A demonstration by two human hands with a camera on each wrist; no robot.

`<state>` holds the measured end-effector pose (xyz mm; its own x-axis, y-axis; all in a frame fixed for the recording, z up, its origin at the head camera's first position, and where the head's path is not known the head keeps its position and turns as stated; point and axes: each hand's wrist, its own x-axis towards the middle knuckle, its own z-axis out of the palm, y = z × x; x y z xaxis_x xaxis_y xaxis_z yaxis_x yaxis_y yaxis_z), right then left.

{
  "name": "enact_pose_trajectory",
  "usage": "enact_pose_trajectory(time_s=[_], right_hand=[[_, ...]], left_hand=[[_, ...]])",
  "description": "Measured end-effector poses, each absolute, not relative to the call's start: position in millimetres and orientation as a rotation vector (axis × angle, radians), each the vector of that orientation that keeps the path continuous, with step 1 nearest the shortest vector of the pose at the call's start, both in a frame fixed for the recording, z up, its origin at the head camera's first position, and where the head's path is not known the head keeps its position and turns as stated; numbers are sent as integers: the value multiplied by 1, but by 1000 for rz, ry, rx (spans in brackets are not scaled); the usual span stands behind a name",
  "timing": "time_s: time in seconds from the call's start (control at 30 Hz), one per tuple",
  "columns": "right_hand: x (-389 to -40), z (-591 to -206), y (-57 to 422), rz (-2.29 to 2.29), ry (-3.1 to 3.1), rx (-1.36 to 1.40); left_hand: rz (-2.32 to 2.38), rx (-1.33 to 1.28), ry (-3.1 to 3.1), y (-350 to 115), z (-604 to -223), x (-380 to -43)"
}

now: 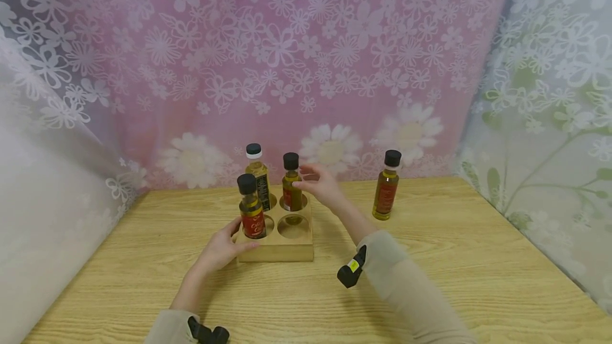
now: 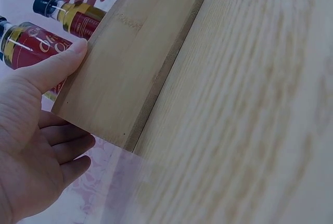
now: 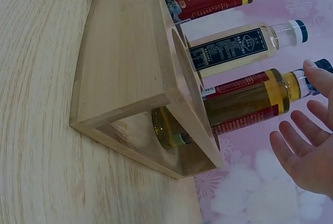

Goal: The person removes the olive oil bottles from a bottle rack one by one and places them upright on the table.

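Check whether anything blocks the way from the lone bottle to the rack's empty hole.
In the head view, the right forearm crosses between the lone bottle and the empty hole; nothing else visible does.

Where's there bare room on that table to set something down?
Bare tabletop lies right of the lone bottle, left of the rack beyond the left hand, and in front of the rack between the sleeves. The rack's near-right hole holds no bottle. The other three hold bottles, and the right hand crowds the far-right one.

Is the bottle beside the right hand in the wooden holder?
In: the bottle shows its base through the open end of the holder.
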<state>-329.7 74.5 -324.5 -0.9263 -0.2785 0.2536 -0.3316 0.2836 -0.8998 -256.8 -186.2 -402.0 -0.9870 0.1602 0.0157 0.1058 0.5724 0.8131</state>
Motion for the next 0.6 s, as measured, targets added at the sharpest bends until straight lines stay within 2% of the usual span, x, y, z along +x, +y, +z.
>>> enact_pose_trajectory(time_s=[0.6], right_hand=[[-338, -335, 50, 1773, -2464, 456]], left_hand=[[1414, 244, 2728, -186, -403, -258]])
